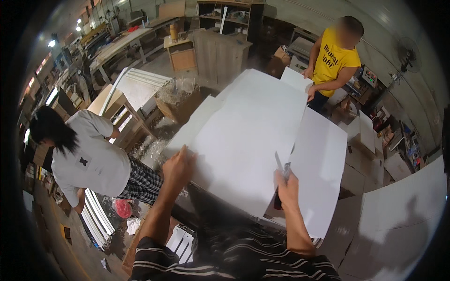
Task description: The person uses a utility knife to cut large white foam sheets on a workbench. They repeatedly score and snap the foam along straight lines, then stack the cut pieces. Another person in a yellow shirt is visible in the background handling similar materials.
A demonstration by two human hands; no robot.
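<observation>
A big white sheet (pixel 248 136) lies across white panels on a work surface in front of me. My left hand (pixel 179 165) presses down on its near left edge. My right hand (pixel 286 185) grips a utility knife (pixel 281 167), its blade pointing up along the seam between the big sheet and a second white sheet (pixel 318 173) at the right. A person in a yellow shirt (pixel 332 61) at the far side has a hand on the sheet's far edge.
A person in a white shirt (pixel 89 159) bends over at the left beside stacked white slats (pixel 96 220). Wooden cabinets (pixel 220 51), clear plastic wrap (pixel 176 91), a cardboard box and more white panels (pixel 398 225) surround the work surface.
</observation>
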